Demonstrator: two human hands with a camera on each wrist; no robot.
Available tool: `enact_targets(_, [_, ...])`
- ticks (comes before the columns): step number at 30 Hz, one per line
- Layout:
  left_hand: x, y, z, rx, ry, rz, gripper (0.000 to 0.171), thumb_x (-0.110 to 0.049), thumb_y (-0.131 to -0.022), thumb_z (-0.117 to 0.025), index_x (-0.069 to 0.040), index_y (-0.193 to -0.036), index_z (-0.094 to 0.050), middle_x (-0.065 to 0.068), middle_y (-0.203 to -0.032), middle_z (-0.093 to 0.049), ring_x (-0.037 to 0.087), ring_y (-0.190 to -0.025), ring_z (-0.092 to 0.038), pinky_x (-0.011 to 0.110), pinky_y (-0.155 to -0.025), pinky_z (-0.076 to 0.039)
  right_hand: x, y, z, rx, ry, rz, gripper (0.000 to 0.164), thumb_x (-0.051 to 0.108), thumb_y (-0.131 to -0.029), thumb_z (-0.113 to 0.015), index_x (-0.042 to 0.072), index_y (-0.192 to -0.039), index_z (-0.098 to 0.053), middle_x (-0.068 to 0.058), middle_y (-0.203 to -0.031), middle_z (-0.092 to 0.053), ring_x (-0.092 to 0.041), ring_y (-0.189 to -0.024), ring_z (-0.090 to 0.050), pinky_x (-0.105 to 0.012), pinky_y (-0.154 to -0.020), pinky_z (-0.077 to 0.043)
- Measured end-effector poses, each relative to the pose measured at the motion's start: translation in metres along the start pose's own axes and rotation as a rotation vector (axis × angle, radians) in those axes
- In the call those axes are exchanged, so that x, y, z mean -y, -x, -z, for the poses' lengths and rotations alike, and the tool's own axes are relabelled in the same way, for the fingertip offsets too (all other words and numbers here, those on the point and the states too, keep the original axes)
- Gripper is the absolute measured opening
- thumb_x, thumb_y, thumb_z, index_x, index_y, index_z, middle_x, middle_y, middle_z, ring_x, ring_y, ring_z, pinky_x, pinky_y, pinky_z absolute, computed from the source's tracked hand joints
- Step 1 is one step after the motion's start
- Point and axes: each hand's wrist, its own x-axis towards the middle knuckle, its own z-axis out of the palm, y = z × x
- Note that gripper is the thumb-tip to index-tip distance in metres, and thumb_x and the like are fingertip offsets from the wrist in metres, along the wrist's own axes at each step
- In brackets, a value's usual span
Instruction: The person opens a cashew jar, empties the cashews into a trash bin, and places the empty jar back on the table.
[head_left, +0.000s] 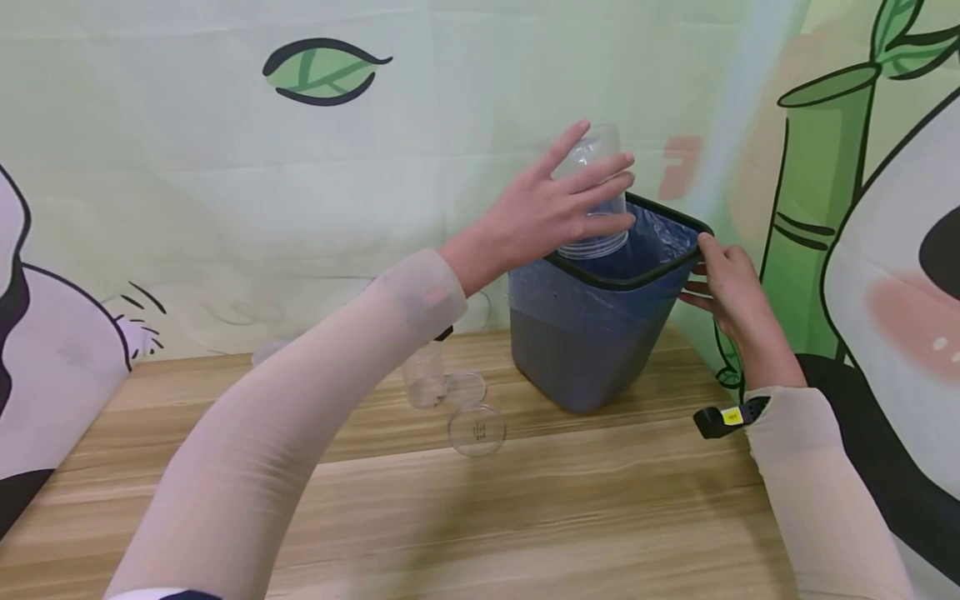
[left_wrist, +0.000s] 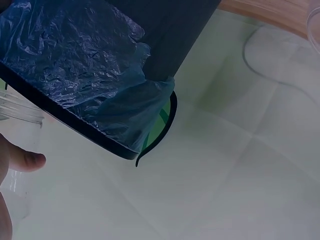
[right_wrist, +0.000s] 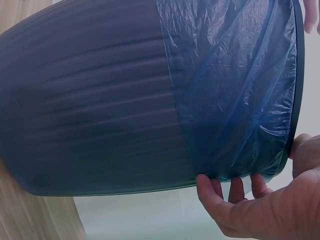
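My left hand (head_left: 558, 204) holds a clear plastic jar (head_left: 594, 247) mouth down, fingers spread across its side, just over the near left rim of a dark trash bin (head_left: 577, 350). In the left wrist view, the jar's threaded neck (left_wrist: 22, 112) shows beside the bin's black rim, close to the thumb. A blue plastic bag (head_left: 660, 233) lines the bin and folds down over its outside. My right hand (head_left: 731, 279) grips the bin at its right corner, thumb at the rim, fingertips (right_wrist: 205, 185) against the lined outer wall. The bin stands upright on the wooden table.
Left of the bin on the table (head_left: 540, 517) are a clear container (head_left: 423, 379) and two round clear lids, one nearer lid (head_left: 477, 430) and another lid (head_left: 465, 388) behind. My left sleeve partly covers that area. A printed cloth backdrop (head_left: 187, 167) stands behind.
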Motion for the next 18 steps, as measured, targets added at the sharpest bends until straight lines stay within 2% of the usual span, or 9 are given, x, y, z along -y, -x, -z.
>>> enact_targets(4, [-0.001, 0.0, 0.001, 0.038, 0.063, 0.053, 0.062, -0.004, -0.106, -0.05, -0.042, -0.154, -0.04, 0.001, -0.162, -0.038, 0.02, -0.154, -0.023, 0.061, -0.121, -0.014, -0.001, -0.001, 0.0, 0.0, 0.01, 0.006, 0.045, 0.051, -0.106, -0.034, 0.007, -0.107, -0.045, -0.012, -0.109, -0.045, -0.006, -0.08, -0.068, -0.028, -0.087, -0.058])
enact_targets(8, [0.001, 0.003, 0.004, 0.127, 0.147, 0.155, 0.07, -0.004, -0.102, -0.058, -0.043, -0.156, -0.035, 0.003, -0.164, -0.033, 0.022, -0.154, -0.021, 0.062, -0.119, -0.02, -0.001, -0.002, 0.0, 0.003, -0.016, 0.002, 0.043, 0.05, -0.107, -0.035, 0.007, -0.106, -0.044, -0.012, -0.109, -0.045, -0.007, -0.08, -0.068, -0.029, -0.088, -0.057])
enact_targets(11, [0.003, 0.004, 0.005, 0.168, 0.202, 0.235, 0.074, -0.004, -0.099, -0.062, -0.042, -0.156, -0.034, 0.004, -0.164, -0.032, 0.025, -0.154, -0.022, 0.062, -0.116, -0.025, -0.001, -0.002, 0.0, 0.003, -0.015, 0.001, 0.044, 0.05, -0.106, -0.035, 0.008, -0.107, -0.044, -0.011, -0.11, -0.045, -0.007, -0.08, -0.067, -0.032, -0.092, -0.056])
enact_targets(14, [0.005, 0.005, 0.006, 0.18, 0.283, 0.317, 0.073, -0.001, -0.099, -0.06, -0.042, -0.156, -0.037, 0.005, -0.162, -0.035, 0.027, -0.152, -0.024, 0.063, -0.113, -0.03, -0.001, -0.001, 0.001, 0.0, 0.009, 0.001, 0.043, 0.052, -0.106, -0.034, 0.01, -0.107, -0.043, -0.01, -0.111, -0.044, -0.006, -0.082, -0.066, -0.034, -0.096, -0.054])
enact_targets(18, [0.007, 0.01, 0.007, 0.186, 0.398, 0.423, 0.072, 0.002, -0.099, -0.056, -0.04, -0.155, -0.039, 0.006, -0.159, -0.038, 0.027, -0.149, -0.027, 0.063, -0.107, -0.037, -0.002, 0.0, 0.001, 0.0, 0.019, 0.007, 0.045, 0.052, -0.106, -0.034, 0.008, -0.106, -0.044, -0.01, -0.109, -0.046, -0.006, -0.082, -0.067, -0.031, -0.093, -0.056])
